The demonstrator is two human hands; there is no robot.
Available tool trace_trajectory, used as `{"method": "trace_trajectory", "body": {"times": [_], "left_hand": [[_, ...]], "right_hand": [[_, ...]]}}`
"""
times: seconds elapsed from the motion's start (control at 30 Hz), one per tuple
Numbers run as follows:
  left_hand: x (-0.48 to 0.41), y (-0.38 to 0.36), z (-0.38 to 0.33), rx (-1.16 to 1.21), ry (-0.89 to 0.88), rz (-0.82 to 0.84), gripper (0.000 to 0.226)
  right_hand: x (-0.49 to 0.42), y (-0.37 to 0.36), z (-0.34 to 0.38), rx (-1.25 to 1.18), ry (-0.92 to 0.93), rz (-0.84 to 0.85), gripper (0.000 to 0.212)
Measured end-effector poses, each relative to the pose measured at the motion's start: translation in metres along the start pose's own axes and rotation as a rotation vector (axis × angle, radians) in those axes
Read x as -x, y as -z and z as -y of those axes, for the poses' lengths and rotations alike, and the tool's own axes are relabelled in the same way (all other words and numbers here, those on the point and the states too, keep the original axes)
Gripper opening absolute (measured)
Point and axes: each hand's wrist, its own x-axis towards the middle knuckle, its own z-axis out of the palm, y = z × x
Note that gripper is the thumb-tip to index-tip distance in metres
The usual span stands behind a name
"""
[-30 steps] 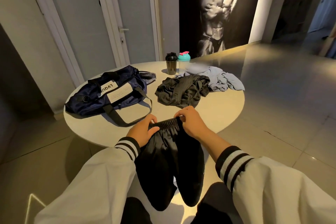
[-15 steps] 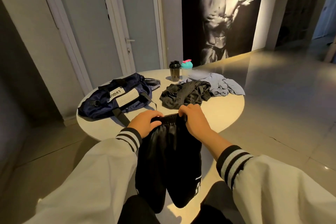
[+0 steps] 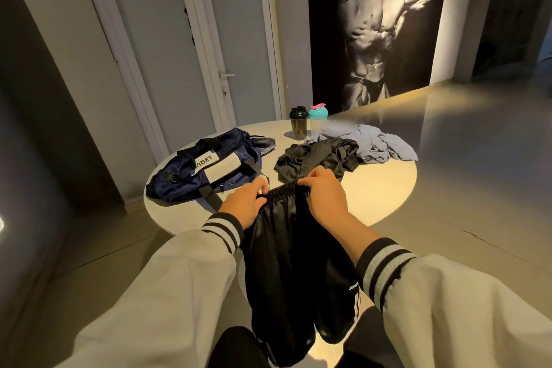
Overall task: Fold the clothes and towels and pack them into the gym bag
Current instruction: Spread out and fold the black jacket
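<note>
While the fingers (image 3: 263,188) of the left hand (image 3: 245,203) curl over one end of the elastic waistband (image 3: 283,190), the right hand (image 3: 324,197) clamps the other end the same way. Both are gripping, thumbs tucked behind the fabric.

Waistband is bunched short between the two hands, held up in the air at the near edge of the table (image 3: 382,188).

Black shorts (image 3: 292,263) hang straight down from it, both legs dangling in front of the person. White print shows low on the right leg.

Cuffs (image 3: 224,230) are black-and-white striped, sleeves pale.

On the table past the hands:
- gym bag (image 3: 209,170), navy, lying on its side to the left, strap trailing toward the near edge
- black garment (image 3: 316,158), crumpled, mid-table, just beyond the right hand
- pale blue cloth (image 3: 379,143), crumpled, behind and right of the black garment, touching it
- black shaker (image 3: 298,123) and teal shaker (image 3: 318,116), upright, side by side at the far edge

Behind: white door (image 3: 236,39), large physique poster (image 3: 376,24) on the wall.
</note>
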Motion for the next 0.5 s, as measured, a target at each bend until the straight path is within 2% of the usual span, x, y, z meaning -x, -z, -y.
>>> {"method": "trace_trajectory", "body": {"times": [0.1,0.23,0.5], "left_hand": [[-0.001,0.0,0.001,-0.057,-0.036,0.094,0.029],[-0.007,-0.001,0.006,-0.041,0.028,0.081,0.049],[-0.026,-0.008,-0.002,-0.046,0.006,0.139,0.062]], "right_hand": [[-0.004,-0.004,-0.002,-0.002,0.012,0.002,0.051],[-0.01,-0.009,-0.011,-0.012,-0.003,0.019,0.054],[-0.021,-0.024,-0.015,-0.037,0.035,0.123,0.05]]}}
